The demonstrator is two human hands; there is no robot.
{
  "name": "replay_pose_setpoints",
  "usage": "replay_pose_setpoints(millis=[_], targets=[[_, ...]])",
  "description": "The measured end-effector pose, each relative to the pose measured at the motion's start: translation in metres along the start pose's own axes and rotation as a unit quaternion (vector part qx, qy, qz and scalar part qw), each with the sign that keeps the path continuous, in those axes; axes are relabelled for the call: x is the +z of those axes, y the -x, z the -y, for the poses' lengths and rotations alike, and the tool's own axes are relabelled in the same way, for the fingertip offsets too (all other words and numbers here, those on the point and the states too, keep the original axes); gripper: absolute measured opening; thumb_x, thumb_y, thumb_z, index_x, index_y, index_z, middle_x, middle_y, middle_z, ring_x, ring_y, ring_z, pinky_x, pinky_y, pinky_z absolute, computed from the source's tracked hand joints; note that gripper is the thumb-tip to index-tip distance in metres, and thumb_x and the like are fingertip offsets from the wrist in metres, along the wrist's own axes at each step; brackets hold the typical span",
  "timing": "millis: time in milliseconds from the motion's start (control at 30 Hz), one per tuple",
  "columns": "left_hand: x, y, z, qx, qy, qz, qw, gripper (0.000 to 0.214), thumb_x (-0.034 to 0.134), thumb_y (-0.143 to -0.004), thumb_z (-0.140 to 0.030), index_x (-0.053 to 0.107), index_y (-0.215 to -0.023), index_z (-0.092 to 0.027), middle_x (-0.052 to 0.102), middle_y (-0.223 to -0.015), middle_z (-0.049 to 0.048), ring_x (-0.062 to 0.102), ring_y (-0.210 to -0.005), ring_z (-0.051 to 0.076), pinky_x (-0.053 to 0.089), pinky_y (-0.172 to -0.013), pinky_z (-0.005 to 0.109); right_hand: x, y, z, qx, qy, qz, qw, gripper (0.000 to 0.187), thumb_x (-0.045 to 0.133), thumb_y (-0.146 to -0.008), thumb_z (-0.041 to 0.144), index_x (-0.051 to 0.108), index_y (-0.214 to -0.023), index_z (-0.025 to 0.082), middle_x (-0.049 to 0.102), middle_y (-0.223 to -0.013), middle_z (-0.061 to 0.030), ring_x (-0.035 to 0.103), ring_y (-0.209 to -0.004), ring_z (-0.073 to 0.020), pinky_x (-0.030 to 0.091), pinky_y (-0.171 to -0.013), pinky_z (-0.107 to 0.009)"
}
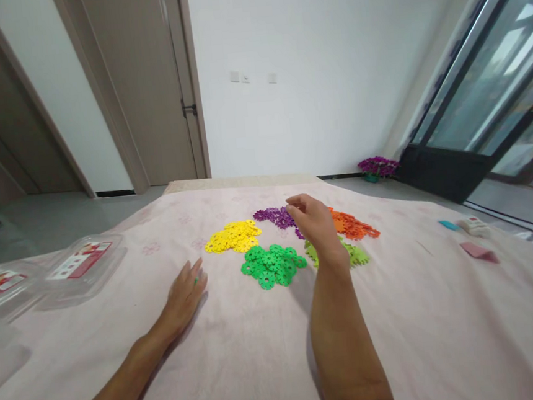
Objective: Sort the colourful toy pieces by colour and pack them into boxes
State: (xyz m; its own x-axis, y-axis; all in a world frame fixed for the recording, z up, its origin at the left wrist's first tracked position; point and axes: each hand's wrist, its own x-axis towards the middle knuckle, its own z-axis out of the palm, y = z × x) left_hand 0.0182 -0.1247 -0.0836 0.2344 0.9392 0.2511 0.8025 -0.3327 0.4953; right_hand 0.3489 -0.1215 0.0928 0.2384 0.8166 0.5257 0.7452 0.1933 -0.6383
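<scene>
Heaped apart by colour, presumably against mixing: purple pieces (273,216) at 11 o'clock, orange pieces (356,224) at 3, lime pieces (357,255) at 4, green pieces (273,265) at 7, yellow pieces (233,236) at 9; flat, notched like flowers. With right hand (313,218) curled narrow above, contents unclear; with left hand (185,295) extended at 8, grip unclear.

Bright, even light; glare on the window (489,81); edges stretched, bottom-right apparently blurred.

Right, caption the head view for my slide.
Left hand beside yellow pile, right hand near purple pile, orange pile and lime pile, green pile between hands.
</scene>
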Motion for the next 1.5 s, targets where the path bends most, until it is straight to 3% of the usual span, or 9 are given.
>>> replay_pose_setpoints(millis=[133,300,433,600,867,1033,1167,1367,1500], targets=[[-0.012,-0.005,-0.012,-0.064,0.228,-0.087,0.968,0.062,0.024,-0.103,-0.053,0.031,-0.158,-0.027,0.036,-0.165,0.0066,0.035,-0.15,0.02,0.031,-0.122,0.041,0.041,0.009,0.03,-0.095,0.002,0.174,0.98,0.021,0.061,-0.089,0.016,0.074,-0.105,0.018,0.077,-0.1,-0.0059,0.068,-0.091,-0.017,0.049,-0.083,-0.028],[-0.031,-0.012,0.035,-0.14,0.049,-0.164,0.975,0.063,0.029,-0.101,-0.046,0.045,-0.148,-0.008,0.048,-0.154,0.0195,0.04,-0.146,0.027,0.027,-0.123,0.046,0.098,0.032,0.048,-0.127,0.045,0.398,0.908,0.022,0.068,-0.086,0.015,0.076,-0.106,0.019,0.077,-0.102,-0.0043,0.068,-0.089,-0.0166,0.047,-0.077,-0.025],[-0.035,-0.012,0.059,-0.143,-0.118,-0.089,0.979,0.058,0.029,-0.1,-0.041,0.051,-0.143,-0.01,0.056,-0.145,0.019,0.047,-0.14,0.031,0.032,-0.119,0.049,0.146,0.057,0.048,-0.124,0.049,0.437,0.89,0.027,0.077,-0.082,0.033,0.075,-0.106,0.021,0.076,-0.103,-0.0041,0.067,-0.089,-0.0179,0.044,-0.071,-0.025],[-0.032,-0.012,0.051,-0.132,-0.202,-0.033,0.97,0.054,0.032,-0.1,-0.038,0.053,-0.145,-0.016,0.048,-0.155,0.0162,0.039,-0.146,0.032,0.028,-0.119,0.051,0.174,0.077,0.039,-0.112,0.086,0.438,0.888,0.042,0.085,-0.069,0.044,0.073,-0.102,0.022,0.071,-0.099,-0.0025,0.061,-0.08,-0.0169,0.034,-0.059,-0.024],[-0.032,-0.012,0.052,-0.124,-0.216,-0.029,0.968,0.052,0.034,-0.1,-0.038,0.058,-0.142,-0.019,0.05,-0.153,0.0155,0.042,-0.144,0.031,0.03,-0.118,0.051,0.16,0.056,0.032,-0.105,-0.027,0.427,0.898,0.009,0.069,-0.083,0.018,0.074,-0.091,0.018,0.067,-0.076,0.0014,0.058,-0.072,-0.0121,0.034,-0.062,-0.022],[-0.031,-0.012,0.054,-0.113,-0.22,-0.032,0.968,0.053,0.032,-0.1,-0.039,0.058,-0.141,-0.019,0.051,-0.152,0.0159,0.043,-0.143,0.031,0.031,-0.117,0.051,0.12,0.03,0.022,-0.073,-0.016,0.37,0.926,0.02,0.063,-0.082,0.014,0.074,-0.099,0.015,0.068,-0.079,0.0005,0.057,-0.069,-0.0114,0.037,-0.062,-0.022],[-0.031,-0.013,0.054,-0.109,-0.228,-0.032,0.967,0.053,0.032,-0.099,-0.039,0.059,-0.14,-0.019,0.052,-0.151,0.0162,0.045,-0.142,0.032,0.033,-0.116,0.05,0.078,0.012,-0.002,-0.045,0.046,0.415,0.907,0.02,0.056,-0.085,0.019,0.076,-0.086,0.015,0.067,-0.071,0.0003,0.058,-0.065,-0.0132,0.038,-0.061,-0.023],[-0.032,-0.013,0.054,-0.109,-0.23,-0.025,0.967,0.053,0.031,-0.1,-0.039,0.057,-0.141,-0.019,0.052,-0.151,0.0155,0.044,-0.142,0.03,0.033,-0.116,0.05,0.05,-0.007,-0.062,0.043,0.176,0.238,0.954,0.034,0.057,-0.09,0.026,0.074,-0.117,0.018,0.074,-0.117,-0.0085,0.067,-0.106,-0.0209,0.046,-0.087,-0.025],[-0.032,-0.012,0.054,-0.109,-0.226,-0.03,0.968,0.052,0.032,-0.099,-0.038,0.058,-0.14,-0.02,0.052,-0.151,0.0152,0.044,-0.142,0.03,0.033,-0.116,0.05,0.061,-0.004,-0.093,0.129,0.267,0.192,0.936,0.046,0.055,-0.092,0.024,0.064,-0.137,0.018,0.068,-0.131,-0.0148,0.062,-0.121,-0.0254,0.044,-0.098,-0.029]])
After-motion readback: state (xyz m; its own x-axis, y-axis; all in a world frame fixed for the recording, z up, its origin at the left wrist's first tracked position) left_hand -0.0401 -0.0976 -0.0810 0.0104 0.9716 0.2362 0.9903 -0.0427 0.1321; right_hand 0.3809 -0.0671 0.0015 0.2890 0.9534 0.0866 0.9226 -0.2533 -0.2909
